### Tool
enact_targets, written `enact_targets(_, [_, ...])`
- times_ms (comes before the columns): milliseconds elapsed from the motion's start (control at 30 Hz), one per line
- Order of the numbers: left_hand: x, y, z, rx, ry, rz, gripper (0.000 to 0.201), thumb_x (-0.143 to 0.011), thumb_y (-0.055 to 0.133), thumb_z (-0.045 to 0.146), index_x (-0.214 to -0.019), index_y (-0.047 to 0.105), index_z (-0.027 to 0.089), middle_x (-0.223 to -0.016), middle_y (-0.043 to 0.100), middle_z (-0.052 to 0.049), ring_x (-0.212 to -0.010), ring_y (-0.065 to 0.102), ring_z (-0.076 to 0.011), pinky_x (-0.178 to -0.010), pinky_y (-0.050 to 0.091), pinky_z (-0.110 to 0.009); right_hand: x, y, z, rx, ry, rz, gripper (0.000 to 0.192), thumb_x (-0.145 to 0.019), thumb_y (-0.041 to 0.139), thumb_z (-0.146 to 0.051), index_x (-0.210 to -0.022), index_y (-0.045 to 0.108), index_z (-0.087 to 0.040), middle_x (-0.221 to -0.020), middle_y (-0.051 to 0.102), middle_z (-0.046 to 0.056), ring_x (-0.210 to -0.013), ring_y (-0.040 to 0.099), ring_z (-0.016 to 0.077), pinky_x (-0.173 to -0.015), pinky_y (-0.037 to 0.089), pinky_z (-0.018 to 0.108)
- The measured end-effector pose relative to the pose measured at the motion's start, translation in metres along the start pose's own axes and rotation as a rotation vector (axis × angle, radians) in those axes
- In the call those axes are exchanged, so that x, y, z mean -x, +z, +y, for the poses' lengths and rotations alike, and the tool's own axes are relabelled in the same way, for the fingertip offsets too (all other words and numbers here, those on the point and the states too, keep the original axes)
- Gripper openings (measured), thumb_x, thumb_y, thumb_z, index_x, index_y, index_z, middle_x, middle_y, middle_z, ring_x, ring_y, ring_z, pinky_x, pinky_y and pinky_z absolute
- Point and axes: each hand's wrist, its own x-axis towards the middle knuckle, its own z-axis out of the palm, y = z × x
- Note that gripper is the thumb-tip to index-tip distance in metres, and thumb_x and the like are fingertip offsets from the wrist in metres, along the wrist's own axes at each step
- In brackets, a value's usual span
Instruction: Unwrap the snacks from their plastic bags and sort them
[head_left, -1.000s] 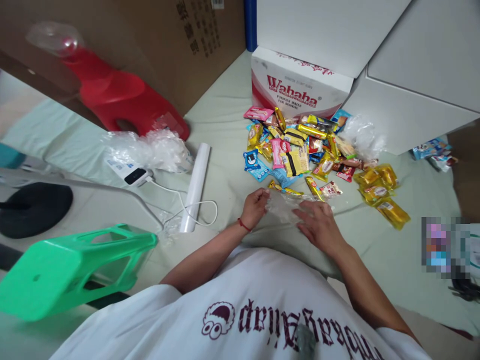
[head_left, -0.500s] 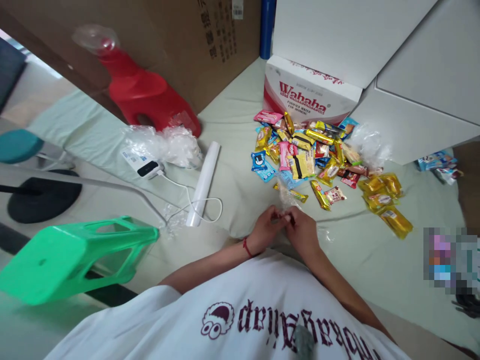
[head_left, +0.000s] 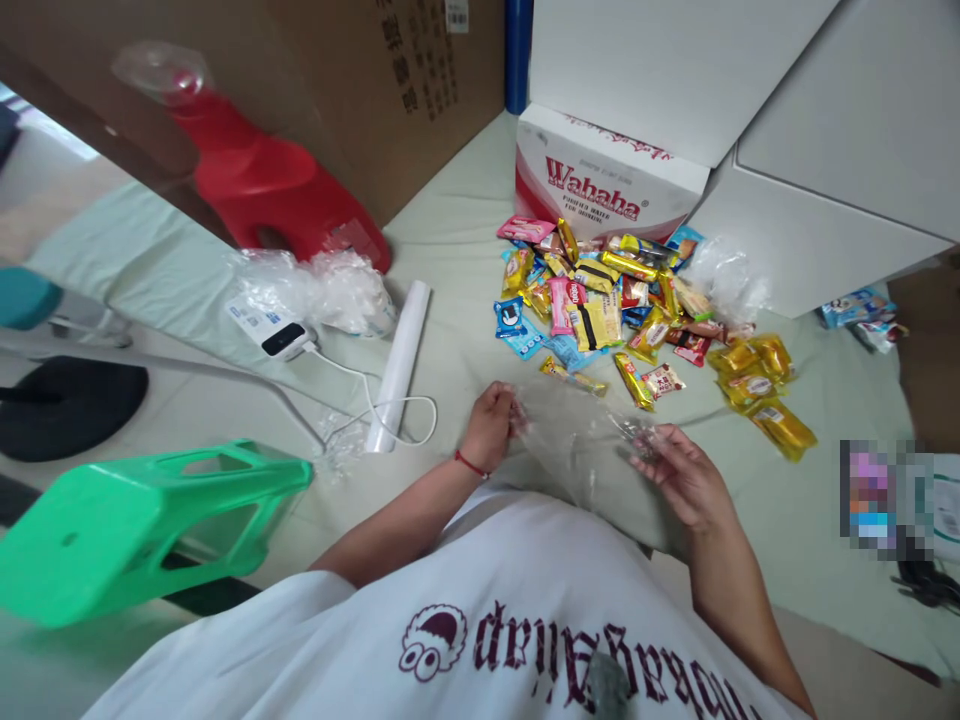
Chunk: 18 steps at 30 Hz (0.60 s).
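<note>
Green sheet | clear bag stretched between left hand, right hand

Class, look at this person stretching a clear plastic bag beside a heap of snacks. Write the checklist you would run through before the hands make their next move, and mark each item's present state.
1. Left hand grips one edge of the clear plastic bag: ok.
2. Right hand grips the opposite edge: ok.
3. Bag stretched between the hands: ok.
4. Bag mouth actually open: cannot tell, the film is too transparent.
5. Snack pile lies just beyond the bag, probably within reach: ok.
6. White cable lies left of the bag, apart from it: ok.
</note>
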Motion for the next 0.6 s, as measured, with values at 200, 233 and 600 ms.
enact_targets(200, [-0.016,-0.013,-0.004,-0.300,0.051,-0.157,0.032,-0.090,0.057,0.050,-0.077,0.048,0.022,-0.053,0.051,0.008,-0.039,0.043,-0.0089,-0.041,0.028,-0.021,-0.022,-0.042,0.005,0.306,-0.026,0.172,0.052,-0.061,0.089,-0.059,-0.083,0.063,-0.019,-0.075,0.065,0.001,-0.057,0.056,0.0107,-0.045,0.042,0.019])
enact_targets(233, [-0.017,-0.015,-0.005,-0.352,0.071,-0.161,0.030,-0.091,0.057,0.049,-0.080,0.051,0.022,-0.054,0.051,0.007,-0.041,0.045,-0.0098,-0.043,0.031,-0.022,-0.025,-0.047,0.004,0.413,-0.061,0.211,0.052,-0.064,0.086,-0.061,-0.085,0.064,-0.019,-0.075,0.065,0.001,-0.059,0.057,0.0122,-0.047,0.044,0.021])
enact_targets(600, [0.021,-0.005,0.021,-0.906,1.165,-0.209,0.024,-0.088,0.051,0.008,-0.098,0.068,0.022,-0.100,0.069,-0.007,-0.099,0.062,-0.0215,-0.092,0.052,-0.038,0.016,0.005,-0.032,1.254,-0.827,-0.271,0.023,-0.103,0.050,-0.030,-0.101,0.072,-0.022,-0.094,0.069,0.008,-0.088,0.063,0.0210,-0.080,0.052,0.033])
